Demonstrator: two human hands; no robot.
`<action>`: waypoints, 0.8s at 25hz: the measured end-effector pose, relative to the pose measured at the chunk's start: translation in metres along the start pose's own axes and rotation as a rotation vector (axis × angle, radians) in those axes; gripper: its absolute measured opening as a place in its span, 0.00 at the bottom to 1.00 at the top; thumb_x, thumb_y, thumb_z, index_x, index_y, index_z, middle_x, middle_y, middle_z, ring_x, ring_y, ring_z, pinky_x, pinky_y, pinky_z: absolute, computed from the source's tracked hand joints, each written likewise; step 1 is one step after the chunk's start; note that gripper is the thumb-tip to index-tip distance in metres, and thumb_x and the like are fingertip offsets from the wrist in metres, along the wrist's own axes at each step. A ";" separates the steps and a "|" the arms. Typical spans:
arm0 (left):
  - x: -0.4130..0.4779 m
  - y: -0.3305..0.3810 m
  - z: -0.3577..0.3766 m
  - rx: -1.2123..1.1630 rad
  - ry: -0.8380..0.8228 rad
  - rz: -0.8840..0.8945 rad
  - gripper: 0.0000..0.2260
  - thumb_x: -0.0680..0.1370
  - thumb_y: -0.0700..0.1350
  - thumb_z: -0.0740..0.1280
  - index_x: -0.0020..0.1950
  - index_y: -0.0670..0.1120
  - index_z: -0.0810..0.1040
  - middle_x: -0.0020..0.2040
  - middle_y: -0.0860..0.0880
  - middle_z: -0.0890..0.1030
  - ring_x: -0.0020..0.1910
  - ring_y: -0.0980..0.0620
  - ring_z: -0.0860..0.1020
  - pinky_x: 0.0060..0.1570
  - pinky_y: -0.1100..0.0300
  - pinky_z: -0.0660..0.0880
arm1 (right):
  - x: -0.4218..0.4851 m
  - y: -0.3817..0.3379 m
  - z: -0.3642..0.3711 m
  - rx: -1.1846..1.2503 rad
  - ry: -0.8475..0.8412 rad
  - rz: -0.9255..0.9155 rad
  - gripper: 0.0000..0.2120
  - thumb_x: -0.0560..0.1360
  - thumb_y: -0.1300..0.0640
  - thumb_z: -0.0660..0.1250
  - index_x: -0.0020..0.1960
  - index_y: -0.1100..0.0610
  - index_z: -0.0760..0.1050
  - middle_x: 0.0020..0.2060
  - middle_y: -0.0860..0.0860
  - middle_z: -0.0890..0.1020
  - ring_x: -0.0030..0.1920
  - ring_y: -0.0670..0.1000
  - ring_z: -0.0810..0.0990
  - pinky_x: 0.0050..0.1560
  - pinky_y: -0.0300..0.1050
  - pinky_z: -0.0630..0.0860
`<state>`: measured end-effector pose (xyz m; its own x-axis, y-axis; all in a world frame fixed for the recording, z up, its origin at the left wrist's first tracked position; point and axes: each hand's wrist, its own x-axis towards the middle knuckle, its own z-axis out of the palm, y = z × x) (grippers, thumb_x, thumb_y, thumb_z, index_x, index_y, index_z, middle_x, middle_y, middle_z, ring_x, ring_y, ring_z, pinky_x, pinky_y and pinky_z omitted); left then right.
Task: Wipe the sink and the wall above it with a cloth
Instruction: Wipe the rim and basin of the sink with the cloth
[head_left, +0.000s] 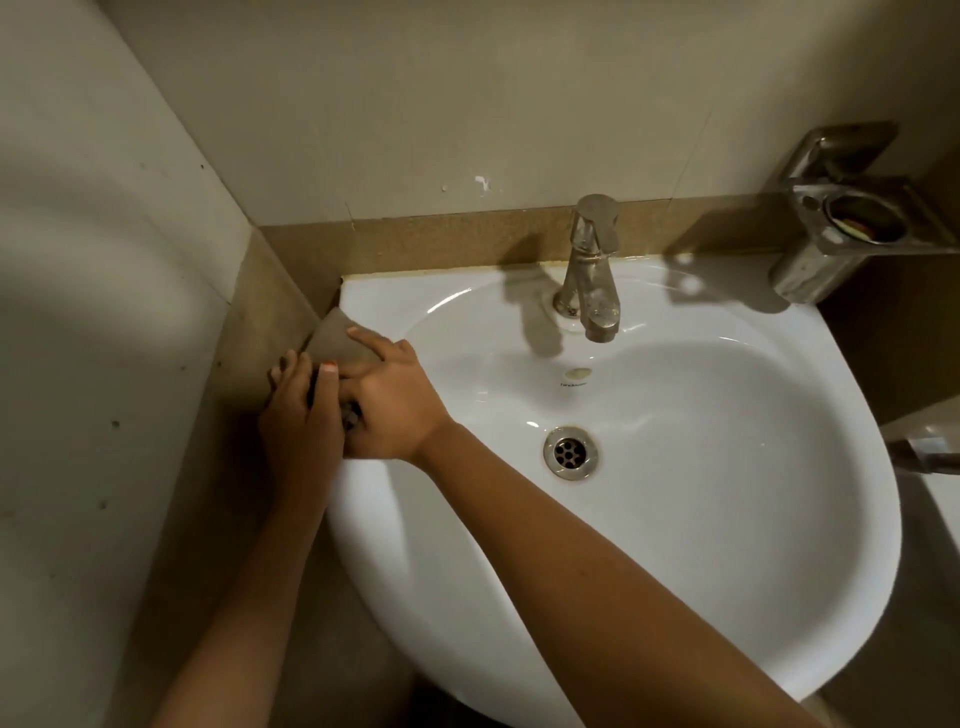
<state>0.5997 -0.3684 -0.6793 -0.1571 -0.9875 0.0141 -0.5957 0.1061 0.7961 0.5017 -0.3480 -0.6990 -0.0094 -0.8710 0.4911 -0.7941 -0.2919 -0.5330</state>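
Right hand (396, 402) and left hand (300, 418) grip cloth (335, 338) on sink (415, 291) rim.

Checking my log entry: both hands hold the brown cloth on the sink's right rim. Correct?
Not quite. The head view shows the left hand and right hand holding the brown cloth on the left rim of the sink, near its back-left corner, not the right rim.

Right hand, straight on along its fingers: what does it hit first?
The right hand touches the cloth; beyond it, likely the brown tile band at the sink's rear-left corner. Depth unclear.
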 end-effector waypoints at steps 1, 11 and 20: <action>-0.008 -0.001 -0.001 -0.002 0.020 -0.024 0.23 0.79 0.52 0.56 0.70 0.40 0.67 0.72 0.41 0.67 0.72 0.43 0.64 0.71 0.46 0.61 | -0.003 -0.006 -0.001 0.027 -0.017 -0.017 0.06 0.60 0.57 0.77 0.36 0.54 0.82 0.34 0.50 0.84 0.54 0.63 0.79 0.56 0.62 0.71; -0.039 0.004 -0.029 -0.075 0.092 0.082 0.26 0.75 0.56 0.55 0.66 0.41 0.72 0.68 0.42 0.72 0.70 0.44 0.68 0.68 0.45 0.66 | -0.052 -0.054 0.005 0.141 0.005 0.260 0.29 0.71 0.49 0.63 0.72 0.51 0.65 0.72 0.51 0.68 0.74 0.58 0.59 0.68 0.61 0.61; -0.010 0.000 0.023 0.455 -0.251 0.571 0.30 0.76 0.56 0.48 0.74 0.41 0.57 0.76 0.44 0.56 0.73 0.54 0.44 0.72 0.58 0.41 | -0.059 -0.014 0.024 -0.028 -0.133 0.619 0.42 0.78 0.42 0.58 0.64 0.40 0.20 0.65 0.41 0.22 0.66 0.52 0.18 0.72 0.60 0.34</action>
<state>0.5828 -0.3556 -0.6932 -0.6787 -0.7151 0.1671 -0.6254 0.6821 0.3790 0.5278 -0.3022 -0.7365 -0.3982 -0.9173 0.0069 -0.6815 0.2908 -0.6716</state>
